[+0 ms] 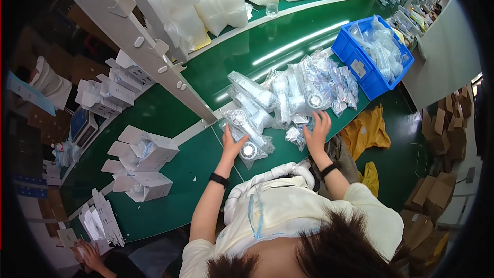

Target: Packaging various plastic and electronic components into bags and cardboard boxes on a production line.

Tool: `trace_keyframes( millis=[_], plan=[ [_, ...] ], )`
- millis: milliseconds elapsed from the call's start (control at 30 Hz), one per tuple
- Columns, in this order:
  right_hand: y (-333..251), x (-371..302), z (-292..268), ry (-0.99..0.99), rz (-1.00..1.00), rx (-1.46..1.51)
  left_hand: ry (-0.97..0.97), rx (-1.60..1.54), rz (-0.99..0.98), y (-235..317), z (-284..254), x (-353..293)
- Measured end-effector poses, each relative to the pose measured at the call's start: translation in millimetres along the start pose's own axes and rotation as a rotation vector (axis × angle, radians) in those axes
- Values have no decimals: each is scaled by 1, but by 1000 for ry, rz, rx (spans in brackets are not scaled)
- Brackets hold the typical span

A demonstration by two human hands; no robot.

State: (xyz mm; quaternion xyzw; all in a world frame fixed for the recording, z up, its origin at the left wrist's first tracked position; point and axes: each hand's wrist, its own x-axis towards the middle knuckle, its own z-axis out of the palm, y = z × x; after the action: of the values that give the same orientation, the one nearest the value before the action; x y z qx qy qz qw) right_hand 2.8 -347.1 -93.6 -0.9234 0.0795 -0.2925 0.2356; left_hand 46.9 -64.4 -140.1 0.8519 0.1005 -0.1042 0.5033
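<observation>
My left hand [232, 146] rests against a clear plastic bag holding a white handheld device with a round silvery end [248, 150]. Its thumb and fingers are spread apart over the bag's edge. My right hand [318, 133] has its fingers stretched and apart, beside a small clear packet [295, 135] on the green table [190, 195]. Beyond both hands lies a row of similar bagged devices [280, 95], with a heap of small clear packets [339, 85] at its right end. What the packets contain is too small to tell.
A blue bin [368, 74] filled with bagged items stands at the far right. Open white boxes [146, 149] sit on the left. A metal post [149, 51] rises at the table's left. Stacked translucent pouches [172, 10] and a bottle [272, 1] are at the back; another person's hands [88, 255] show lower left.
</observation>
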Motion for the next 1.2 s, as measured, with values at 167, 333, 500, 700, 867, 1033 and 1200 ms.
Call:
trace_keyframes(
  millis=[167, 333, 500, 700, 867, 1033, 1200],
  plan=[
    [46, -57, 9, -288, 31, -111, -237, -228, -198, 2, -73, -33],
    [76, -42, 50, -211, 138, 147, -268, -252, -404, -11, -143, -89],
    [58, -22, 34, -32, 220, 332, -214, -531, -510, -33, -175, -159],
    [114, -18, 3, 310, 249, -74, 231, -915, -514, -63, -182, -214],
    [144, -13, -10, 459, 356, -136, 260, -778, -413, -24, -181, -200],
    [95, 31, -24, 477, 148, 25, 518, -179, -44, -5, -184, -212],
    [16, 66, -33, 391, 56, 325, 1022, 612, -133, -43, -267, -234]
  ],
)
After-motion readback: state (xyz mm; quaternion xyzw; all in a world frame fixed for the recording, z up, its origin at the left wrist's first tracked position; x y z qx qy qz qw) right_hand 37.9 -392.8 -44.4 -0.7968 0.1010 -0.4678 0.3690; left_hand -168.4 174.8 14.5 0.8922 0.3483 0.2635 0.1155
